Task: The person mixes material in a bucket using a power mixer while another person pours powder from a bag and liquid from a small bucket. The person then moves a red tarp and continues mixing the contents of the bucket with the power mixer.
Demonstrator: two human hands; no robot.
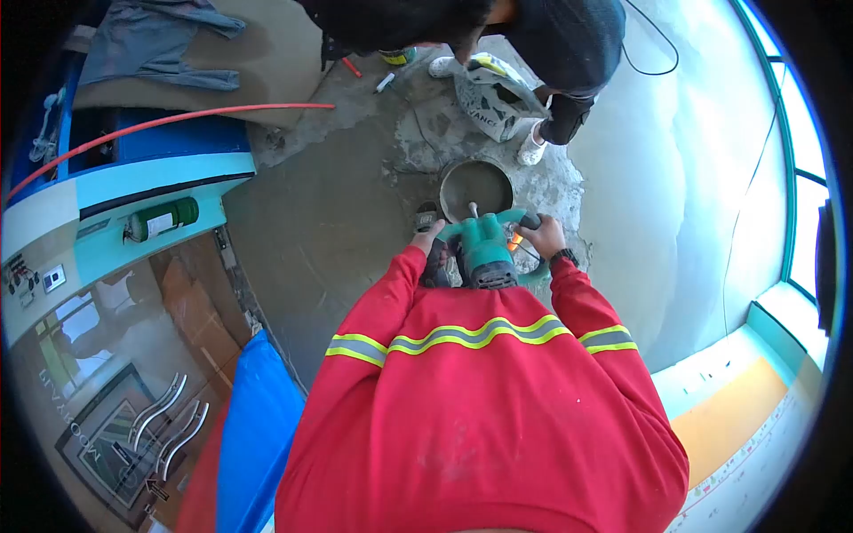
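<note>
Mixing step, by the look: left hand (427,238) and right hand (544,236) apart, each clamped on a handle of the mixer (484,249), its shaft down in the bucket (444,183) on the floor (338,222), co-worker's bag (493,98) just beyond; next move likely calls for a firm, upright hold.

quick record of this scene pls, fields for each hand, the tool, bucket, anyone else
left hand: closed on one side handle of the mixer
right hand: closed on the opposite handle
mixer: green, shaft pointing into the bucket
bucket: on the floor, grey mix inside
other person: dark clothes, bent over a bag just beyond the bucket
floor: grey, rough smeared patches around the bucket
</note>
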